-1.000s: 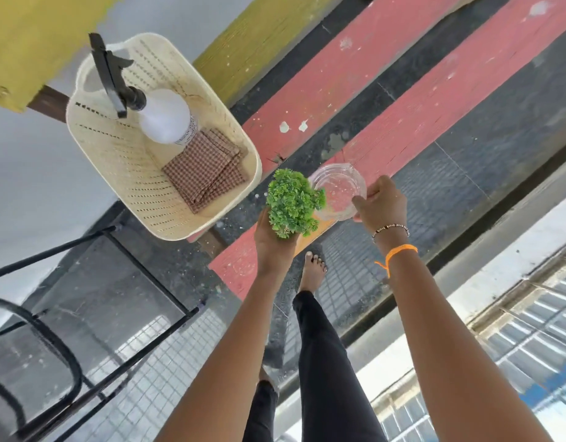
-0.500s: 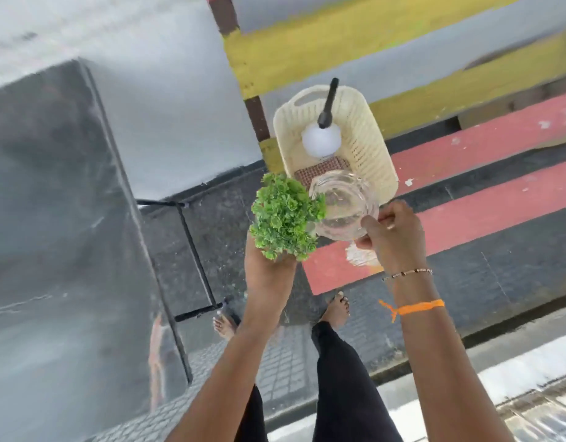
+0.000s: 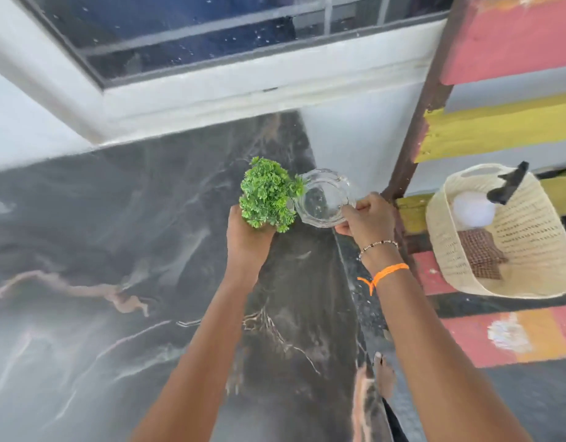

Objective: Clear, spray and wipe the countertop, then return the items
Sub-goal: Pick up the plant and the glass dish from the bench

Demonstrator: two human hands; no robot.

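My left hand [image 3: 248, 239] grips a small green leafy plant [image 3: 268, 194] from below, above the far right part of the dark marbled countertop [image 3: 115, 282]. Just to its right, my right hand [image 3: 366, 220] pinches the rim of a clear glass dish [image 3: 323, 197], which hangs over the countertop's right edge. To the right, a cream plastic basket [image 3: 514, 250] sits on a painted bench and holds a white spray bottle [image 3: 474, 207] with a black trigger and a folded brown checked cloth [image 3: 481, 258].
A white wall and a window frame [image 3: 211, 78] rise behind the countertop. The red, yellow and black painted bench [image 3: 498, 333] stands to the right, with a brown post [image 3: 415, 135] at its corner. My foot [image 3: 383, 374] shows on the floor below.
My view has swung left from the bench and basket to the countertop. Both hands have carried the plant and the glass dish across, over the countertop's right end.
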